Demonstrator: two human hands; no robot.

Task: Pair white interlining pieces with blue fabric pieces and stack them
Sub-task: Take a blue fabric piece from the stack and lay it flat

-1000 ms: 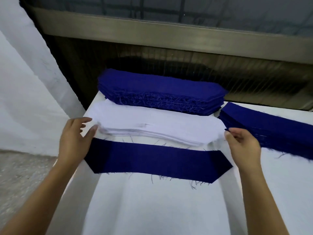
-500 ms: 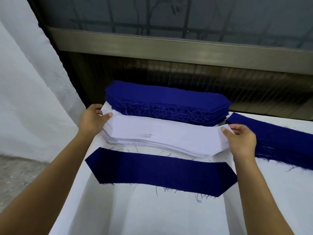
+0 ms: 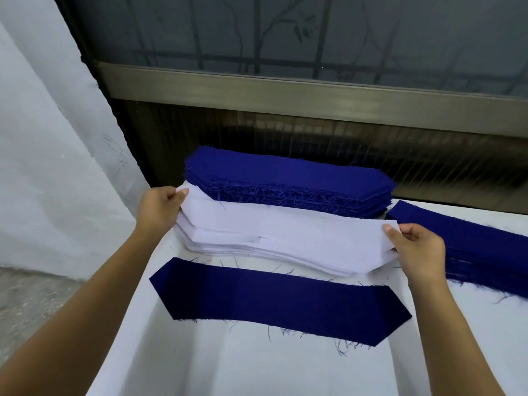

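At its ends, left hand [image 3: 158,210] and right hand [image 3: 418,252] pinch top interlining [image 3: 285,230]; underside hidden.

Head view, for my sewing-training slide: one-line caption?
Left hand and right hand pinch both ends of the top white interlining piece, beyond one flat blue fabric strip.

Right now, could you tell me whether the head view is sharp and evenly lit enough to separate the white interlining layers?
Head view: light soft and even, no glare; interlining stack layers show crisply at its left end; single blue piece reads dark, almost textureless.
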